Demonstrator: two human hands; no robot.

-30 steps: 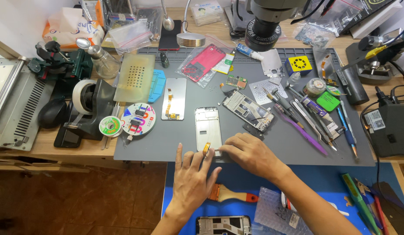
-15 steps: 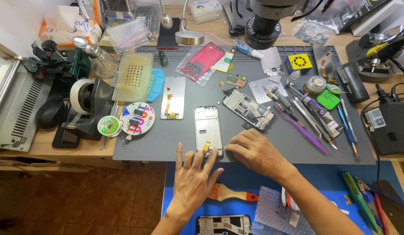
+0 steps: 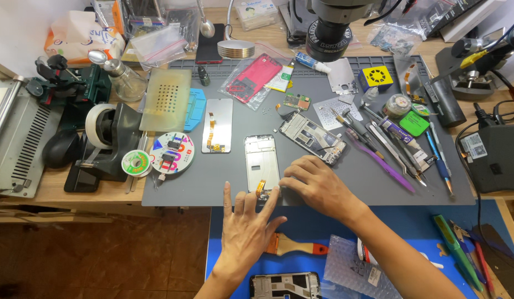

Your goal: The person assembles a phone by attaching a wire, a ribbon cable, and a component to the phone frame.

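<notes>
Left hand [image 3: 245, 230] flat and open, fingers spread, fingertips pressing the near end of a phone frame [image 3: 261, 161] on the grey mat [image 3: 213, 182]. Right hand [image 3: 318, 185] palm down, fingers loosely curled, fingertips at the frame's lower right corner; grasping nothing visible. Small orange flex cable [image 3: 261, 187] poking up between the two hands at the frame's near end. Frame lying flat near the mat's front edge, roughly mid-desk. Just left of it, a phone screen [image 3: 217, 125] face down; to the right, a tilted phone midframe [image 3: 312, 135]. Farther right, tweezers and a purple pry tool [image 3: 381, 163] lying in a loose row. Left of the screen, a round tape reel [image 3: 172, 153]. Below the hands, on the blue mat [image 3: 323, 221], an orange-handled brush [image 3: 296, 246], with another phone frame [image 3: 286, 285] at the bottom edge.
</notes>
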